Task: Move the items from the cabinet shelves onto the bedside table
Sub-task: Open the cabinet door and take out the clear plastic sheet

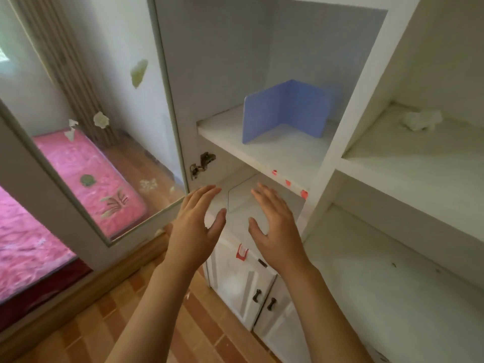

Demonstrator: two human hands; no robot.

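Note:
A blue folded board (282, 111) stands upright in an L shape on a white cabinet shelf (277, 155). A crumpled white tissue (421, 120) lies on the shelf of the compartment to the right. My left hand (195, 226) and my right hand (275, 226) are raised side by side below that shelf, in front of the lower compartment, palms facing each other. The fingers of both are straight and hold nothing. Neither hand touches the blue board. The bedside table is out of view.
The glass cabinet door (86, 142) stands swung out on the left. Through it shows a pink bedspread (89, 176). Two lower white doors with dark handles (264, 299) are closed. Red tape bits (288, 182) mark the shelf edge. The floor (110, 320) is wood-pattern tile.

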